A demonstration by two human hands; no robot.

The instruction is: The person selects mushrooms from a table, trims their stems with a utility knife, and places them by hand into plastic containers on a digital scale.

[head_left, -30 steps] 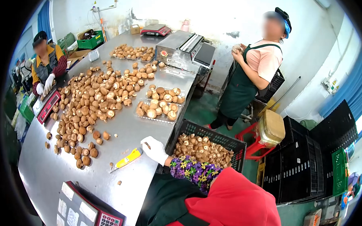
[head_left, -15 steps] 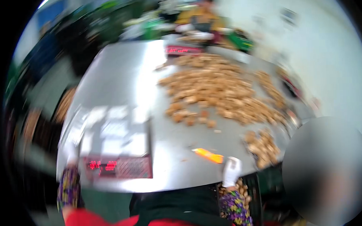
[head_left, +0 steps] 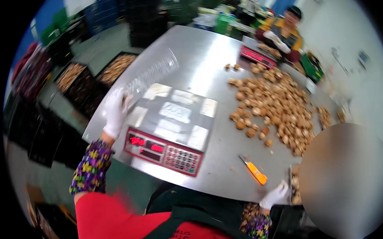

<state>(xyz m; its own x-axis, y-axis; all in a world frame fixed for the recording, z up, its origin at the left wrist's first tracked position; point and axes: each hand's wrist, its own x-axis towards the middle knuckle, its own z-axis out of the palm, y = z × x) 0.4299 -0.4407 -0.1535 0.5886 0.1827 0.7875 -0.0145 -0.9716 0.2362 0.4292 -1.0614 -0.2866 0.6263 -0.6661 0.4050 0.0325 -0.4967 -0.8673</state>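
My white-gloved left hand (head_left: 114,113) is at the table's left side, left of the scale (head_left: 175,124). Its fingers curl around the near end of a clear plastic tray stack (head_left: 156,72). My right hand (head_left: 275,195), also gloved, is low at the front edge, fingers extended toward the side of a tray of mushrooms (head_left: 295,185); whether they touch it I cannot tell. An orange-handled knife (head_left: 256,173) lies on the metal table just above that hand. White labels cover the scale's plate, and its red display is lit.
A wide heap of brown mushrooms (head_left: 279,103) spreads over the table's right half. Across the table, a person (head_left: 285,34) in gloves works at a second scale (head_left: 258,57). Crates of mushrooms (head_left: 118,68) stand on the floor at left. A blurred circle hides the lower right.
My view has swung left, so the table appears turned and shifted right. My left hand has moved up along the clear trays. My right hand is now closer to the mushroom tray.
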